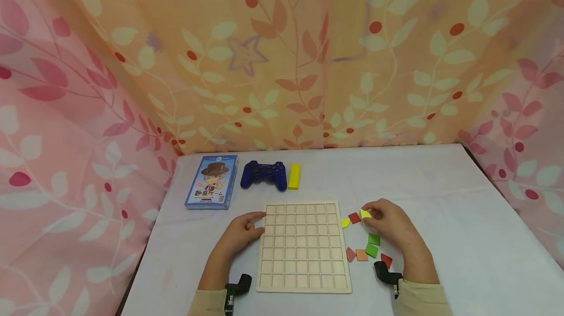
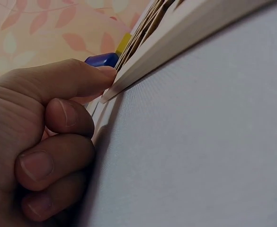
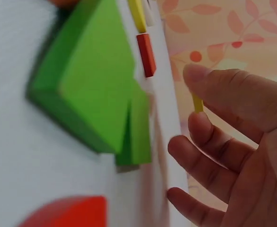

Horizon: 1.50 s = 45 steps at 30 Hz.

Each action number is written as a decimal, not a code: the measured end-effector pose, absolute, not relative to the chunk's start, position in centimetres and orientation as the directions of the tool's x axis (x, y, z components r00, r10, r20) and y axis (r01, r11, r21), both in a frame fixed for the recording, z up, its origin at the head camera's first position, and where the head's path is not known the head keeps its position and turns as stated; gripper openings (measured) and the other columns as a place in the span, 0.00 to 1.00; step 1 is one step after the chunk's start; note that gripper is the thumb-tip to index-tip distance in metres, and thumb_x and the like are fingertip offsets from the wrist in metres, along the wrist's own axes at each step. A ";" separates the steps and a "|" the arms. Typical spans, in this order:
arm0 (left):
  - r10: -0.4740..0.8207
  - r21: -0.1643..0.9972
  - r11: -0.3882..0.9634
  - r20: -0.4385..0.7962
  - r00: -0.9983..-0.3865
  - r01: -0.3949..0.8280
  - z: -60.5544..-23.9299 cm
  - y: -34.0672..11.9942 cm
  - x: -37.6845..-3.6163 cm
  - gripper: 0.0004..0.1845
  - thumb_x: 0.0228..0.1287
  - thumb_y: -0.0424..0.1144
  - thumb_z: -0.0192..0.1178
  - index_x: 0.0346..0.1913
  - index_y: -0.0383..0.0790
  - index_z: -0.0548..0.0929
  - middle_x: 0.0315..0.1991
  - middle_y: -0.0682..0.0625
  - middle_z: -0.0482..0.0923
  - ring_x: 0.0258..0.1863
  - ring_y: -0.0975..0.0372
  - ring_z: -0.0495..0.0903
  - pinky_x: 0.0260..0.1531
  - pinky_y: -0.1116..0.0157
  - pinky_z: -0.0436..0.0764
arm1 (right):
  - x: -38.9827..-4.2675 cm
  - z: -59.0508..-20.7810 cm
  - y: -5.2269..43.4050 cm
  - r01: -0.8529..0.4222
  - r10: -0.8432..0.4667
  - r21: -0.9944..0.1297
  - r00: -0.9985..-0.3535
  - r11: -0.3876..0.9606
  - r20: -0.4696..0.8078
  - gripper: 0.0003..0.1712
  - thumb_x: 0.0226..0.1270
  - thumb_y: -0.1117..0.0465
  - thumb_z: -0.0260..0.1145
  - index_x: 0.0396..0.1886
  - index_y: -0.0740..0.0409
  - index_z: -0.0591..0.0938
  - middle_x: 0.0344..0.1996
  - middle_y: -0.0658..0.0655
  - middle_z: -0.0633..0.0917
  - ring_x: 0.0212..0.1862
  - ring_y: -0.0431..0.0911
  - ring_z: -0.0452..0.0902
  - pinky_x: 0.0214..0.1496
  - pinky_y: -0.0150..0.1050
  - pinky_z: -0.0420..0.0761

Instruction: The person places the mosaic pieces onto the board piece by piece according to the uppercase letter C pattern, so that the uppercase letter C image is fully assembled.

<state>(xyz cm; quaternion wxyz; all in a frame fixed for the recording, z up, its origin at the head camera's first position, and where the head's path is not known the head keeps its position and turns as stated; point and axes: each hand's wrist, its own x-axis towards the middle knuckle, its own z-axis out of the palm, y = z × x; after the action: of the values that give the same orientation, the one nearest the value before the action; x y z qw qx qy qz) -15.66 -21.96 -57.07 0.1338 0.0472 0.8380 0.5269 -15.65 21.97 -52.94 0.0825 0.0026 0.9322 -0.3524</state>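
A pale wooden grid board (image 1: 304,247) lies flat on the white table. My left hand (image 1: 240,231) touches its left edge with thumb and index finger spread apart; the left wrist view shows the other fingers curled beneath. Right of the board, my right hand (image 1: 389,220) pinches a small yellow piece with a rounded edge (image 1: 365,213) between thumb and index finger. Nearby lie another yellow rounded piece (image 1: 345,223), a red square tile (image 1: 354,218), two green tiles (image 1: 374,239), an orange tile (image 1: 362,255), a pinkish-red piece (image 1: 350,254) and a red rounded piece (image 1: 386,260).
Behind the board are a blue game box (image 1: 212,182), a dark blue game controller (image 1: 264,175) and a yellow bar (image 1: 294,176). Patterned curtains (image 1: 308,61) enclose the table's back and sides.
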 end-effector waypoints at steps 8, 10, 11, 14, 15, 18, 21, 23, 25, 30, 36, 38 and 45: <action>0.222 0.870 0.491 -0.183 -0.958 -0.052 -56.7 -21.9 -15.5 0.25 0.67 0.41 0.69 0.66 0.45 0.81 0.13 0.56 0.66 0.11 0.65 0.62 0.15 0.68 0.63 | -15.3 -50.9 20.9 0.029 -0.023 -0.678 -0.997 0.734 -0.068 0.20 0.64 0.58 0.76 0.55 0.57 0.86 0.42 0.54 0.84 0.46 0.52 0.77 0.48 0.50 0.78; 0.229 0.867 0.496 -0.181 -0.956 -0.046 -56.6 -21.9 -15.5 0.25 0.68 0.40 0.69 0.66 0.45 0.81 0.13 0.56 0.67 0.11 0.65 0.62 0.15 0.68 0.63 | -15.2 -50.4 20.4 -0.007 -0.030 -0.673 -0.999 0.740 -0.022 0.19 0.64 0.59 0.76 0.54 0.56 0.87 0.40 0.53 0.84 0.45 0.51 0.78 0.45 0.48 0.78; 0.231 0.867 0.496 -0.179 -0.956 -0.043 -56.6 -21.8 -15.5 0.24 0.68 0.40 0.69 0.66 0.45 0.81 0.13 0.56 0.67 0.11 0.65 0.62 0.15 0.68 0.63 | -15.1 -50.1 20.0 -0.026 -0.035 -0.672 -0.999 0.740 0.000 0.19 0.64 0.59 0.76 0.54 0.56 0.87 0.40 0.52 0.84 0.45 0.51 0.78 0.44 0.47 0.77; 0.234 0.870 0.492 -0.176 -0.956 -0.040 -56.6 -21.7 -15.6 0.24 0.68 0.40 0.68 0.66 0.44 0.81 0.13 0.56 0.67 0.11 0.66 0.62 0.15 0.68 0.63 | -15.0 -49.5 18.9 -0.098 -0.060 -0.669 -0.995 0.737 0.080 0.18 0.63 0.59 0.77 0.52 0.55 0.88 0.40 0.50 0.84 0.44 0.49 0.78 0.42 0.45 0.77; 0.232 0.869 0.493 -0.178 -0.956 -0.043 -56.6 -21.7 -15.6 0.24 0.68 0.40 0.68 0.66 0.44 0.81 0.13 0.56 0.67 0.11 0.66 0.62 0.15 0.68 0.63 | -14.9 -49.3 18.4 -0.130 -0.072 -0.672 -0.991 0.729 0.113 0.17 0.62 0.60 0.77 0.51 0.55 0.88 0.40 0.49 0.84 0.43 0.49 0.78 0.42 0.46 0.78; 0.231 0.866 0.499 -0.179 -0.956 -0.042 -56.7 -21.7 -15.7 0.24 0.69 0.40 0.68 0.66 0.45 0.81 0.13 0.56 0.67 0.11 0.66 0.62 0.15 0.68 0.64 | -14.6 -48.9 17.1 -0.237 -0.112 -0.681 -0.968 0.693 0.223 0.17 0.59 0.62 0.79 0.48 0.56 0.88 0.38 0.48 0.84 0.40 0.47 0.79 0.42 0.48 0.80; 0.228 0.863 0.504 -0.181 -0.957 -0.043 -56.6 -21.6 -15.7 0.24 0.69 0.41 0.68 0.67 0.46 0.81 0.13 0.55 0.67 0.11 0.65 0.63 0.15 0.68 0.64 | -14.4 -48.8 16.0 -0.314 -0.137 -0.694 -0.944 0.648 0.299 0.17 0.57 0.64 0.81 0.46 0.57 0.89 0.37 0.47 0.84 0.36 0.44 0.79 0.41 0.48 0.82; 0.227 0.862 0.506 -0.182 -0.957 -0.044 -56.5 -21.6 -15.6 0.24 0.69 0.41 0.68 0.66 0.46 0.81 0.14 0.56 0.67 0.11 0.65 0.63 0.16 0.68 0.64 | -14.3 -48.8 15.4 -0.336 -0.142 -0.702 -0.936 0.628 0.321 0.17 0.56 0.63 0.81 0.46 0.56 0.89 0.37 0.46 0.84 0.35 0.43 0.79 0.39 0.47 0.83; 0.227 0.861 0.506 -0.183 -0.957 -0.044 -56.5 -21.6 -15.6 0.24 0.69 0.41 0.68 0.66 0.47 0.81 0.13 0.55 0.67 0.11 0.65 0.63 0.16 0.67 0.65 | -14.3 -48.9 14.8 -0.338 -0.141 -0.710 -0.936 0.618 0.322 0.16 0.57 0.62 0.81 0.46 0.55 0.89 0.37 0.45 0.84 0.35 0.42 0.78 0.38 0.45 0.83; 0.233 0.859 0.510 -0.181 -0.955 -0.038 -56.7 -21.7 -15.7 0.24 0.69 0.41 0.68 0.66 0.45 0.81 0.13 0.55 0.68 0.11 0.65 0.63 0.16 0.67 0.65 | -14.3 -49.4 13.5 -0.318 -0.145 -0.726 -0.945 0.610 0.293 0.16 0.57 0.61 0.81 0.46 0.53 0.90 0.36 0.44 0.84 0.34 0.41 0.78 0.35 0.38 0.79; 0.226 0.858 0.512 -0.184 -0.956 -0.044 -56.7 -22.1 -15.6 0.24 0.69 0.41 0.68 0.67 0.46 0.81 0.14 0.55 0.68 0.12 0.64 0.64 0.16 0.67 0.65 | -15.1 -50.7 11.5 -0.285 -0.191 -0.764 -0.958 0.578 0.213 0.14 0.58 0.60 0.81 0.45 0.52 0.91 0.32 0.42 0.80 0.31 0.38 0.75 0.31 0.35 0.75; 0.224 0.860 0.508 -0.182 -0.957 -0.045 -56.5 -22.2 -15.6 0.24 0.69 0.40 0.68 0.67 0.46 0.80 0.14 0.55 0.68 0.12 0.64 0.63 0.16 0.68 0.65 | -15.6 -51.3 10.8 -0.266 -0.198 -0.780 -0.963 0.567 0.185 0.13 0.58 0.60 0.81 0.44 0.52 0.91 0.31 0.42 0.79 0.30 0.39 0.73 0.32 0.36 0.74; 0.240 0.874 0.483 -0.182 -0.954 -0.045 -56.5 -21.7 -15.4 0.24 0.69 0.40 0.68 0.67 0.45 0.80 0.14 0.55 0.67 0.12 0.64 0.63 0.16 0.68 0.65 | -16.4 -54.1 9.8 -0.143 -0.174 -0.832 -0.983 0.536 0.057 0.13 0.58 0.58 0.81 0.43 0.48 0.92 0.29 0.42 0.80 0.33 0.40 0.75 0.38 0.39 0.77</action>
<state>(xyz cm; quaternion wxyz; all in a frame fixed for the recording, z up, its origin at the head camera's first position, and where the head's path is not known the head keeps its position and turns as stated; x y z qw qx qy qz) -15.40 -21.73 -56.48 0.1411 0.0572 0.8496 0.5050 -16.39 9.77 -54.10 0.0165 -0.0904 0.8763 -0.4730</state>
